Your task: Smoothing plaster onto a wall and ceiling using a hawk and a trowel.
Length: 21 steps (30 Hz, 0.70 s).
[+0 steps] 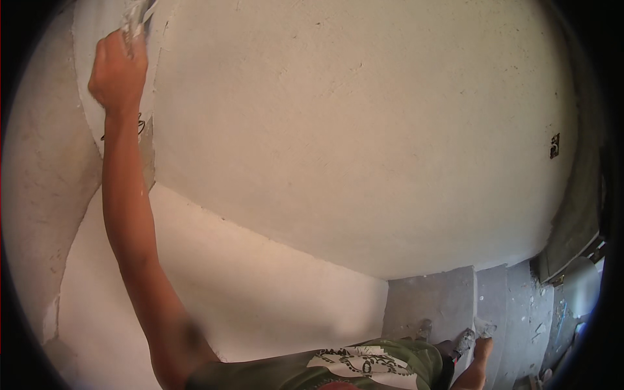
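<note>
My left arm reaches far up along the wall at the left, and my left hand (120,71) is closed around a whitish, plaster-smeared hand tool (135,21). The tool meets a pale strip of wall by the corner; its far end runs out of the picture, so its exact kind does not show. Low at the right, my right hand (481,351) hangs by my side with its fingers curled. Against it is a whitish, smeared thing (485,327), too blurred to name.
A broad plastered wall (351,130) fills the middle, with an open electrical box (554,145) at its right. Below lie grey steps (429,296) with debris scattered farther right. My plaster-stained shoe (465,339) stands by my right hand. Dark scribbled marks (140,123) show beside my left wrist.
</note>
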{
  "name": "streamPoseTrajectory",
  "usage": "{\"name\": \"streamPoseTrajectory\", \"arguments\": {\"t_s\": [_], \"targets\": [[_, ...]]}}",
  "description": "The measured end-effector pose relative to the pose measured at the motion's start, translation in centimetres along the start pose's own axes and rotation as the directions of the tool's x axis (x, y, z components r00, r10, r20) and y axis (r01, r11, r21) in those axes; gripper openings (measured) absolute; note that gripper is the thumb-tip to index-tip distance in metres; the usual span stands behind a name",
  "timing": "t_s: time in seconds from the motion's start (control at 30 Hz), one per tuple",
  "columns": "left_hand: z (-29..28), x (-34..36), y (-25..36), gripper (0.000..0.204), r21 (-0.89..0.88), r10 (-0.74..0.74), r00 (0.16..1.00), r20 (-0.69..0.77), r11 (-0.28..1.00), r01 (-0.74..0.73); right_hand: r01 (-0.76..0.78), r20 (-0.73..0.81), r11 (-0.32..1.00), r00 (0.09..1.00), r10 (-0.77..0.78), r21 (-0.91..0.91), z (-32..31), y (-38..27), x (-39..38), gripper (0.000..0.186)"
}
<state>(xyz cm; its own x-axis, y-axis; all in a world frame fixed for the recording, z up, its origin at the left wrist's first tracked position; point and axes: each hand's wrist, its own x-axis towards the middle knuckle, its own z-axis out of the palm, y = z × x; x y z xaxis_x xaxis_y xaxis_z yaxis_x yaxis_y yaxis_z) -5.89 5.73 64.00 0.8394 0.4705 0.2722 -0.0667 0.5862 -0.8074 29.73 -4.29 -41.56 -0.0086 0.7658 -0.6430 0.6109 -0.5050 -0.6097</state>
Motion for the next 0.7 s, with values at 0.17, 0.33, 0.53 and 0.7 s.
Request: {"name": "streamPoseTrajectory", "arguments": {"t_s": [0.17, 0.33, 0.53, 0.7], "targets": [[-6.6, -1.0, 1.5, 0.031, -0.164, -0.239, 0.966, 0.096, 0.954, 0.253, -0.142, -0.005, 0.983, 0.99, 0.144, 0.119, -0.1, 4.4, 1.7, 0.03], [-5.6, -5.7, 3.1, 0.027, -0.231, -0.084, 0.996, 0.017, 0.969, 0.086, -0.012, -0.04, 0.999, 0.999, 0.011, -0.033, 0.7, 1.7, 2.9, 0.027], [-4.0, -7.6, 9.4, 0.036, -0.304, -0.036, 0.995, 0.095, 0.951, 0.064, 0.035, -0.005, 0.995, 0.999, -0.036, -0.091, 2.0, -1.5, 5.0, 0.025], [-6.4, -7.1, 12.3, 0.03, -0.586, -0.414, 0.898, 0.149, 0.695, 0.417, 0.281, 0.058, 0.93, 0.951, -0.303, 0.238, 1.7, -7.0, 1.3, 0.035]]}}
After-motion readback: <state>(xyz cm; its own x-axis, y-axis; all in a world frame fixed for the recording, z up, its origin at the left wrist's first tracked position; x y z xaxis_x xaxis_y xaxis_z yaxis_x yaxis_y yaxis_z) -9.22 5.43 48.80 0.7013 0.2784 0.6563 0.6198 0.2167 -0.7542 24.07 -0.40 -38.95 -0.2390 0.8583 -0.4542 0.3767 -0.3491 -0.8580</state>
